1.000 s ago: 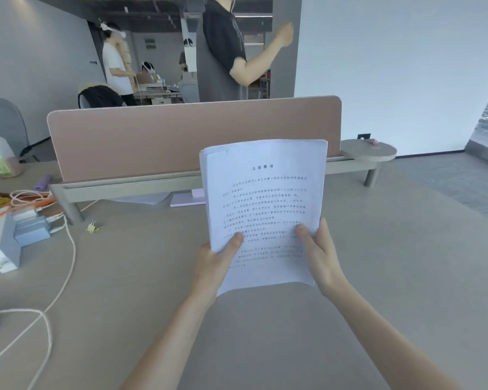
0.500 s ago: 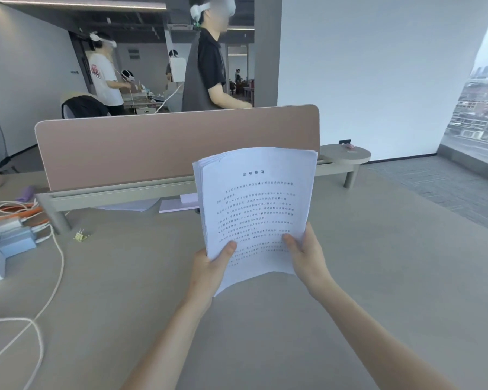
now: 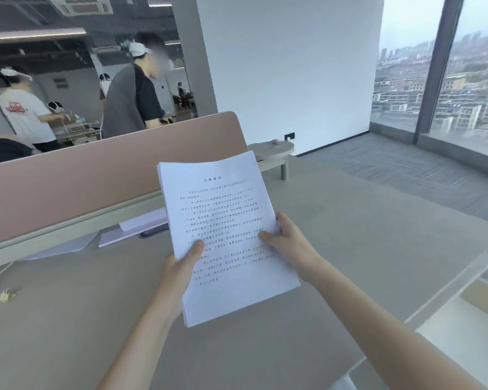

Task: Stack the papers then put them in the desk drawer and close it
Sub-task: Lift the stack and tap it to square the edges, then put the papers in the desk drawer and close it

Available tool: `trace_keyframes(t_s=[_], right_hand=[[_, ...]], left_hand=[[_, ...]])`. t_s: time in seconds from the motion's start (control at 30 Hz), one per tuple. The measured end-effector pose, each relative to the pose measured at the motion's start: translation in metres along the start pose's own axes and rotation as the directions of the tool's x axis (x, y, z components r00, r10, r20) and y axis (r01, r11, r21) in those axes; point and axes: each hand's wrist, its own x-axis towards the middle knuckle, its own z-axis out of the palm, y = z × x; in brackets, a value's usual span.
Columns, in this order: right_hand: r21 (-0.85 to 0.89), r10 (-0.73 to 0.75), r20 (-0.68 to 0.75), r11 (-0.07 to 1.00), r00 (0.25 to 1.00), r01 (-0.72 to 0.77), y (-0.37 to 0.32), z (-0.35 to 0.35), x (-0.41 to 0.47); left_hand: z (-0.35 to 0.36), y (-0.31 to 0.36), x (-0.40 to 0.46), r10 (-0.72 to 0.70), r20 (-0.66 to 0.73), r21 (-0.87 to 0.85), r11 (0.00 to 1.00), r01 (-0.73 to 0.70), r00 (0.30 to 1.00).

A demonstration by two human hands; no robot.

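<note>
A thick stack of white printed papers (image 3: 223,220) is held up above the grey desk (image 3: 364,249), tilted with its top toward the divider. My left hand (image 3: 178,271) grips its lower left edge, thumb on the top sheet. My right hand (image 3: 288,243) grips its right edge, thumb across the print. At the desk's right side an open drawer (image 3: 468,327) shows its pale inside; only part of it is in view.
A pink divider panel (image 3: 110,175) runs along the desk's far edge. Loose white sheets (image 3: 135,232) and a dark pen lie under it. A binder clip (image 3: 7,295) lies at the left. People stand beyond the divider. A window wall is at the right.
The view has swung right and down, and the drawer at the right has come into sight. The stack has tilted flatter, with both hands holding it as before.
</note>
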Motion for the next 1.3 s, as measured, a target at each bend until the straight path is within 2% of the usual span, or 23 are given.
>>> trace_keyframes(t_s=[0.1, 0.3, 0.47, 0.57, 0.9, 1.13, 1.3], right_hand=[[0.059, 0.028, -0.046, 0.998, 0.999, -0.026, 0.000, -0.031, -0.006], [-0.005, 0.041, -0.186, 0.999, 0.982, -0.043, 0.007, -0.095, -0.035], [-0.042, 0.069, -0.298, 0.995, 0.952, -0.085, 0.022, -0.161, -0.071], [-0.054, 0.086, -0.387, 0.992, 0.918, -0.116, 0.022, -0.200, -0.100], [0.025, 0.162, -0.632, 0.982, 0.758, -0.189, 0.047, -0.319, -0.209], [0.120, 0.223, -0.726, 0.973, 0.650, -0.199, 0.067, -0.376, -0.266], [0.118, 0.245, -0.746, 0.964, 0.619, -0.240, 0.086, -0.399, -0.293]], left_hand=[[0.030, 0.005, -0.008, -0.034, 0.033, -0.020, 0.999, 0.035, 0.999], [0.096, 0.000, -0.028, -0.090, 0.119, -0.055, 0.994, 0.097, 0.989], [0.158, -0.015, -0.046, -0.092, 0.107, -0.022, 0.995, 0.095, 0.990], [0.199, -0.026, -0.060, -0.081, 0.123, -0.012, 0.996, 0.083, 0.989], [0.326, -0.051, -0.137, 0.014, 0.407, 0.055, 0.998, -0.040, 0.913], [0.379, -0.062, -0.179, -0.031, 0.574, 0.100, 0.994, -0.032, 0.818], [0.401, -0.081, -0.193, 0.002, 0.578, 0.167, 0.979, -0.120, 0.816]])
